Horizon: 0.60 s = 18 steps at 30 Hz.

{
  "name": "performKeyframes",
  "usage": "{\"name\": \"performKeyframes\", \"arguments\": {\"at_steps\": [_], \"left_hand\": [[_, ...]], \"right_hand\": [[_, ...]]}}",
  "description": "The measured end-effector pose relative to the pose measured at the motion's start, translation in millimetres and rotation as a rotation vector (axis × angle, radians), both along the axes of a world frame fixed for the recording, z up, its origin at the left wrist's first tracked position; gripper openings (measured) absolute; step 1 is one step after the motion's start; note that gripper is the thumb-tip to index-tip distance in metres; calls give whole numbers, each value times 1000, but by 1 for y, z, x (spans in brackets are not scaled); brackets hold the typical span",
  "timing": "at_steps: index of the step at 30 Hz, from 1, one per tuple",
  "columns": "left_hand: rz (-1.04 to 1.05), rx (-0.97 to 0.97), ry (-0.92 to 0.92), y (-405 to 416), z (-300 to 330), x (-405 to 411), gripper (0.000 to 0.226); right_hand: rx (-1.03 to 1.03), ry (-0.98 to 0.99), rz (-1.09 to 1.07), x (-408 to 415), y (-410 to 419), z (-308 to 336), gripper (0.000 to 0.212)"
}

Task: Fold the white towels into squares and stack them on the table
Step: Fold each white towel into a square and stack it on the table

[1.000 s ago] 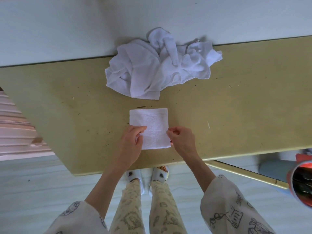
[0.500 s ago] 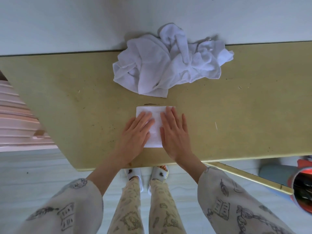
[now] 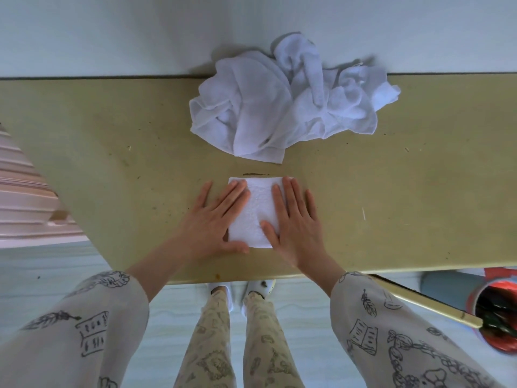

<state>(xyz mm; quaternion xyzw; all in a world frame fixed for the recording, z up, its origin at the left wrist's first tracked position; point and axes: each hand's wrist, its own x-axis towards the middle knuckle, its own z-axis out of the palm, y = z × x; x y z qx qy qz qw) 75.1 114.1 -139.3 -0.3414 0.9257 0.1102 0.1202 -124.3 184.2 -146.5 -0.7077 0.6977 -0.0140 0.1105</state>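
A folded white towel [image 3: 258, 211] lies as a small square near the front edge of the yellow-green table [image 3: 391, 191]. My left hand [image 3: 215, 219] presses flat on its left side with straight fingers. My right hand [image 3: 296, 222] lies flat on its right side, fingers spread and straight. Only the middle strip of the folded towel shows between the hands. Behind it, against the wall, sits a crumpled pile of white towels [image 3: 288, 105].
A white wall [image 3: 112, 32] runs along the table's far edge. A pink slatted object [image 3: 25, 208] stands at the left beside the table. A red bin [image 3: 495, 315] sits on the floor at the lower right. My legs and slippers show below the table edge.
A second ago both hands pinched the near edge of the folded towel. They then opened and laid flat on it, and now sit spread slightly wider apart on its two sides.
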Motion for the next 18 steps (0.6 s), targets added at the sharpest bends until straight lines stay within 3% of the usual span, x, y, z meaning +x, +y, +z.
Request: {"name": "performKeyframes", "arguments": {"at_steps": [7, 13, 18], "left_hand": [[-45, 76, -12, -2, 14, 1, 107], [12, 26, 41, 12, 14, 8, 76], [85, -78, 103, 29, 14, 3, 66]], "right_hand": [[52, 70, 37, -3, -1, 11, 71], [-11, 27, 111, 3, 22, 21, 60], [50, 20, 132, -2, 30, 18, 56]]}}
